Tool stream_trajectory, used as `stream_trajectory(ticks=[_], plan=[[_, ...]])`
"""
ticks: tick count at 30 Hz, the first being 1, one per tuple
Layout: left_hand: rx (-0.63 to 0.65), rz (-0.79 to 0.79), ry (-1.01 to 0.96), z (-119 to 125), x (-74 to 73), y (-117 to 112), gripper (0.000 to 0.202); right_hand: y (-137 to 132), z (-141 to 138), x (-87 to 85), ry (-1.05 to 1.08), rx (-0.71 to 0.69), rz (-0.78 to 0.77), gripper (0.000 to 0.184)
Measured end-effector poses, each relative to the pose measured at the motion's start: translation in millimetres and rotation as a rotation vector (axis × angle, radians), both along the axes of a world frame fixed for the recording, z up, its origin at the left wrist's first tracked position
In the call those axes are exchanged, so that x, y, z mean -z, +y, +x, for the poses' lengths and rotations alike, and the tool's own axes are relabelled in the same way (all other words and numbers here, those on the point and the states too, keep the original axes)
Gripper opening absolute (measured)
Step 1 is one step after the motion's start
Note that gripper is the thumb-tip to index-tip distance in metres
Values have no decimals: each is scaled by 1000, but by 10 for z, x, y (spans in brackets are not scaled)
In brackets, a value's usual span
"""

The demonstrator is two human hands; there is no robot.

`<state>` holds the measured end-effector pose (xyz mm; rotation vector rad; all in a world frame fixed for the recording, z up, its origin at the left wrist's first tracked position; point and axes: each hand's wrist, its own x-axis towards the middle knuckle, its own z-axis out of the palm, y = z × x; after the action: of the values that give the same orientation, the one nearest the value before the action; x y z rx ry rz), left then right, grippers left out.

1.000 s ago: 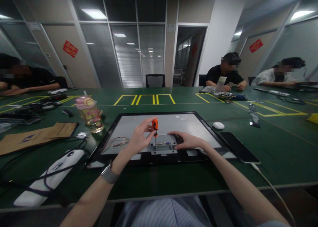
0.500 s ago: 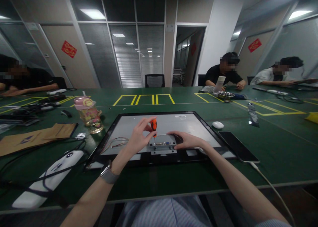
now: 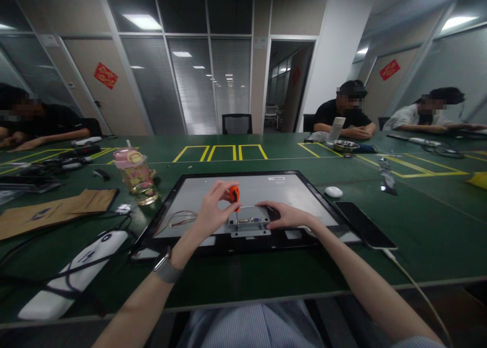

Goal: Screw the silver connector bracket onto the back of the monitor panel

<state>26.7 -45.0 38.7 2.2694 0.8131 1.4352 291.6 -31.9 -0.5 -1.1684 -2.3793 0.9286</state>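
A monitor panel (image 3: 289,185) lies back-up on the green table in front of me. Near its front edge sits a small metal port bracket (image 3: 251,225). My left hand (image 3: 213,211) is closed on the orange handle of a short screwdriver (image 3: 235,198), which stands upright with its tip on the left end of the bracket. My right hand (image 3: 287,215) rests on the panel, fingers curled against the right side of the bracket. A bundle of thin wires (image 3: 177,218) lies on the panel to the left.
A pink-lidded drink bottle (image 3: 136,176) stands left of the panel, by brown cardboard (image 3: 57,208) and a white device with black cables (image 3: 72,272). A white mouse (image 3: 334,191) and a phone on a cable (image 3: 365,225) lie on the right. Three people sit at the table's far sides.
My left fingers have shifted round the screwdriver handle, which sits slightly lower. The right hand and the panel have stayed put.
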Motion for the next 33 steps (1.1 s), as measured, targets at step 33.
stream_trajectory(ticks=[33], plan=[[138, -139, -13, 0, 10, 9, 51, -5, -1, -5, 16, 3, -22, 73]])
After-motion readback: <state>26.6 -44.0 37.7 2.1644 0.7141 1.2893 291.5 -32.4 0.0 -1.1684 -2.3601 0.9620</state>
